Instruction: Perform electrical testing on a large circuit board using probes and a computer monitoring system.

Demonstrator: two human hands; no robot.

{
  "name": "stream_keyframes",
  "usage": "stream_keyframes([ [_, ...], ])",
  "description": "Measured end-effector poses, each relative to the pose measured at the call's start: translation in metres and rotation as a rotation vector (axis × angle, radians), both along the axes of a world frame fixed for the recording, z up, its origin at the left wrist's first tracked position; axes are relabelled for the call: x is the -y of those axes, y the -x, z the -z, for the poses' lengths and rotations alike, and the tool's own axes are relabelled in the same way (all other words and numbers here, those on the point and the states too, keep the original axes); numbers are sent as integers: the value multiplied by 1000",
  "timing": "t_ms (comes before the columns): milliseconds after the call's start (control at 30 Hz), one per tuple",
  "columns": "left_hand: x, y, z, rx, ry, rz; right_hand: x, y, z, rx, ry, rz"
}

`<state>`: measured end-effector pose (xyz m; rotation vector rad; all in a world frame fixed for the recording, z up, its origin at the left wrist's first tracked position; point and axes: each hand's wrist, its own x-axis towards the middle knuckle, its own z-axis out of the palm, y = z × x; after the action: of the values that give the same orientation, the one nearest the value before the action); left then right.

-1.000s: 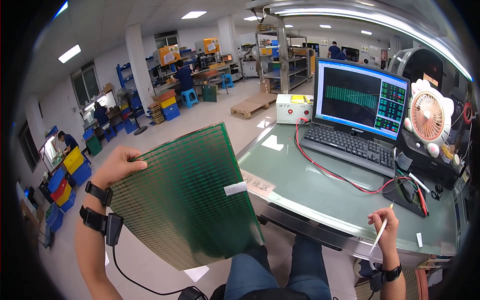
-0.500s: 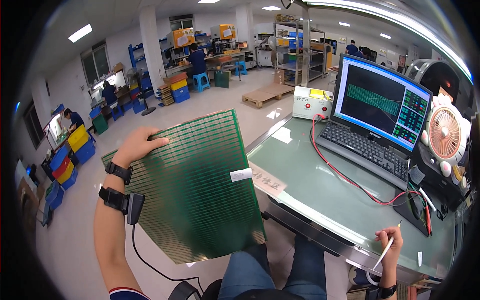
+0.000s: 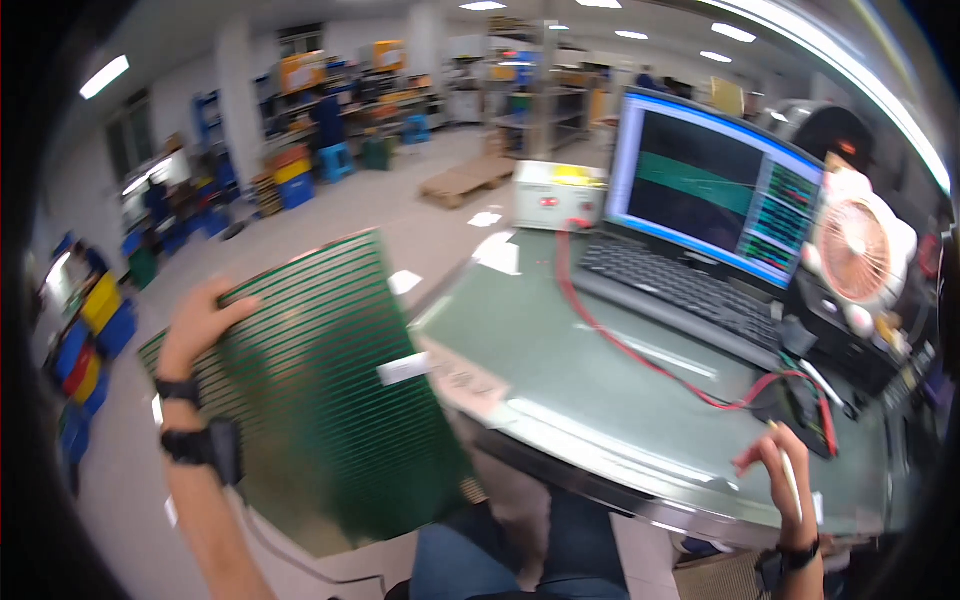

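Note:
My left hand (image 3: 196,320) grips the upper left edge of a large green circuit panel (image 3: 320,400), which is held upright over my lap, left of the table. A small white label (image 3: 402,369) sticks to its right edge. Down at the table's front right edge, my right hand (image 3: 778,470) holds a thin white pen (image 3: 790,478). Motion blurs the whole picture.
A glass-topped table (image 3: 560,370) carries a laptop (image 3: 700,220) with a lit screen, red test leads (image 3: 640,355), a white box-shaped instrument (image 3: 555,195) and a small pink fan (image 3: 855,250). Behind lie an open workshop floor, a wooden pallet (image 3: 465,182) and coloured bins (image 3: 90,330).
The view has swung and blurred. The green panel and my left hand have shifted left and slightly down in the picture. My right hand stays at the table edge with the pen.

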<state>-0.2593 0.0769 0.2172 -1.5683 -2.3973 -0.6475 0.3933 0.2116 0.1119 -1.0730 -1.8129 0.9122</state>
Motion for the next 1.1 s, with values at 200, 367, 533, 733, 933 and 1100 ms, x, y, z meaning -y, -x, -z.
stream_keyframes([
  [200, 36, 66, 32, 56, -192, -20, -97, -10, -39, 111, -273, 76],
  [367, 15, 24, 5, 283, 4, -49, -178, -62, -33, 193, -141, 232],
  [533, 16, 25, 21, 221, -180, -9, -230, -66, -1, 470, -364, 181],
  [733, 21, 14, 14, 188, -160, -42, -255, -61, 22, 520, -367, 195],
  [933, 22, 24, 22, 233, -190, -28, -254, -42, 5, 586, -320, 268],
  [1100, 24, 24, 17, 282, -124, -8, -261, -30, 0, 624, -288, 270],
])
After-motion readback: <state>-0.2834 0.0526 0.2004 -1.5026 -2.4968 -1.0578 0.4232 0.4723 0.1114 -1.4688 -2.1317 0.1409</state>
